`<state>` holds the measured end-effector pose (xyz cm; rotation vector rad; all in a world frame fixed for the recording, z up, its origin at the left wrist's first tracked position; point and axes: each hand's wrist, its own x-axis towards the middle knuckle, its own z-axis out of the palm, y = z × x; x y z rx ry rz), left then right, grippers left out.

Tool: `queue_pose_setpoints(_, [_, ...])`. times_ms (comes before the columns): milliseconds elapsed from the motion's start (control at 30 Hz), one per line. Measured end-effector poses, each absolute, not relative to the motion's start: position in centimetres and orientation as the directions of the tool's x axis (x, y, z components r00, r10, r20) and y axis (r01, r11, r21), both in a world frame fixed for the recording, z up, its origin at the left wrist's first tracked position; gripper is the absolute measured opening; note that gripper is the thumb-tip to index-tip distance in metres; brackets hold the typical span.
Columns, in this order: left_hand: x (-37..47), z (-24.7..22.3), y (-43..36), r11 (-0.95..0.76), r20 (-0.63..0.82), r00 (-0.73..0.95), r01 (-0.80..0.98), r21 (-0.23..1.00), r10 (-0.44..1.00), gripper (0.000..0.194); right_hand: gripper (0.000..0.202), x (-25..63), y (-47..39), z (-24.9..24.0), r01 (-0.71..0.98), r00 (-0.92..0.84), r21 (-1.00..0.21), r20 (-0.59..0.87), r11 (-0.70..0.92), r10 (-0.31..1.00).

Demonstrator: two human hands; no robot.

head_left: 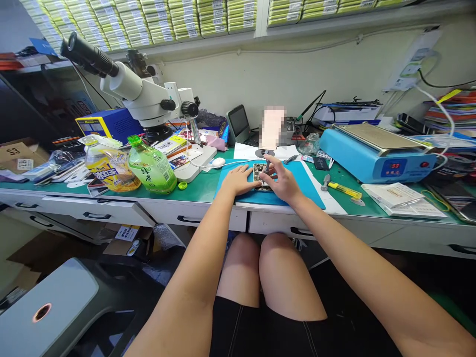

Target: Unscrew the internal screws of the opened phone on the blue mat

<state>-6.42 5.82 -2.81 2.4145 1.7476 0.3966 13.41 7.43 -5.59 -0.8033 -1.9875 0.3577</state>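
Observation:
An opened phone [257, 171] with its inner parts exposed lies on a blue mat [305, 187] in front of me. My left hand [238, 179] rests against the phone's left side, fingers stretched out. Over its right side, my right hand [280, 178] grips a small grey screwdriver [267, 163], held nearly upright with its lower end at the phone. My right fingers hide part of the phone, so I cannot make out the driver's tip. White paper [336, 203] shows beneath the mat.
A microscope [143, 99] and two drink bottles, a green one [152, 166] and a yellow-labelled one [111, 166], stand left. A blue heating plate [372, 153] sits right, with a yellow-handled tool [345, 190] before it. Behind the mat stands a blurred-out upright screen [272, 128].

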Motion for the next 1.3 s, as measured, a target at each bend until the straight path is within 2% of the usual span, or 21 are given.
queue_pose_setpoints(900, [-6.43, -2.91, 5.56, -0.327, 0.15, 0.296, 0.905, 0.271, 0.943, 0.046, 0.036, 13.53, 7.48, -5.85, 0.422, -0.36, -0.557, 0.621, 0.716, 0.696])
queue_pose_setpoints(1300, [-6.42, -2.94, 5.63, -0.321, 0.138, 0.293, 0.905, 0.279, 0.946, 0.047, 0.034, 13.38, 7.4, -5.63, 0.414, -0.348, -0.522, 0.666, 0.746, 0.659])
